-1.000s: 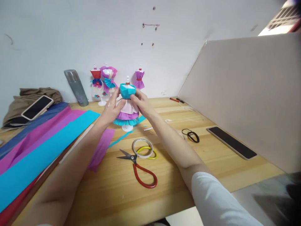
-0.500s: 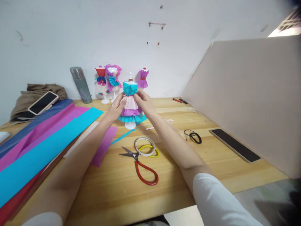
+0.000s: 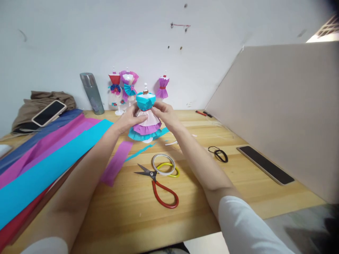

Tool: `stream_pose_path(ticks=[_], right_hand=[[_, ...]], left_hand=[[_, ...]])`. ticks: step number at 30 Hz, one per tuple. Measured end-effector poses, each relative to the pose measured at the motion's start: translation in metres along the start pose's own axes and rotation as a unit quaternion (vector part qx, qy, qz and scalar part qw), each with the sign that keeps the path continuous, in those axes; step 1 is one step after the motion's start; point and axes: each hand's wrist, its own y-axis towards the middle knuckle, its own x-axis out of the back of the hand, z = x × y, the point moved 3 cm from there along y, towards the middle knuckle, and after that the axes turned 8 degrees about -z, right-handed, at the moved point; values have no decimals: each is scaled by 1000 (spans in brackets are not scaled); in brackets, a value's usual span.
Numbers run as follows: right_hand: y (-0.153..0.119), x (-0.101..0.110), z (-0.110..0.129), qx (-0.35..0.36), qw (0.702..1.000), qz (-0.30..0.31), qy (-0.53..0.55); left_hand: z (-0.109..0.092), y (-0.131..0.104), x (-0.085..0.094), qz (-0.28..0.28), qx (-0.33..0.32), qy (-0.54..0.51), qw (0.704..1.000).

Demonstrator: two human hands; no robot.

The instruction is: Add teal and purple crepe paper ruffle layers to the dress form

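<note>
A miniature dress form (image 3: 146,102) stands in front of me, wearing a turquoise paper bodice and a tiered skirt of pale pink, purple and turquoise ruffles. It leans slightly toward me. My left hand (image 3: 129,118) grips it from the left, thumb on the pink tier. From the right, my right hand (image 3: 164,112) holds it at the waist, with thumb and fingers at the thin red band. The fingers behind the dress form are hidden. On the table nearer to me lie scissors (image 3: 152,174) with a red and a yellow handle, and a roll of tape (image 3: 163,164) rests on the yellow one.
Long strips of coloured crepe paper (image 3: 60,155) cover the left side. Several dressed forms (image 3: 162,86) and a flask (image 3: 92,93) stand by the wall. A phone (image 3: 49,113) lies on brown cloth. Black hair ties (image 3: 220,155) and a dark flat device (image 3: 265,164) lie at right.
The dress form has tilted toward me and shifted slightly left. My left hand has moved lower, its thumb now across the pink tier. My right hand keeps its hold at the waist.
</note>
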Motion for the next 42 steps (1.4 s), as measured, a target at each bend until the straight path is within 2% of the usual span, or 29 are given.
stream_pose_path(ticks=[3,5,7,9,11,15,18,25,30,39,42], right_hand=[[2,5,1,-33,997,-68,2],[3,14,3,-71,988,-134,-37],[2,21,6,-115,977,-161,-82],[1,23,9,-153,972,-141,-110],[-3,18,10,-199,970,-94,-106],[-11,0,3,-265,964,-20,-24],[-11,-5,-6,-266,963,-36,31],[-5,1,-21,-291,949,-68,103],[-5,0,-24,-300,940,-80,143],[-6,-2,-22,-300,934,-103,161],[-7,-3,-23,-292,937,-104,159]], left_hand=[[-4,1,-1,-17,-3,59,998],[-9,1,1,-19,-30,89,995],[-13,2,6,-33,-46,110,992],[-16,3,12,-57,-51,115,990],[-19,4,17,-77,-59,100,990],[-17,4,23,-134,-47,103,984],[-14,4,24,-147,-34,127,980],[-1,8,27,-67,-28,103,992],[4,8,33,-61,-5,96,994],[1,6,30,-75,3,43,996],[3,7,31,-53,-4,56,997]])
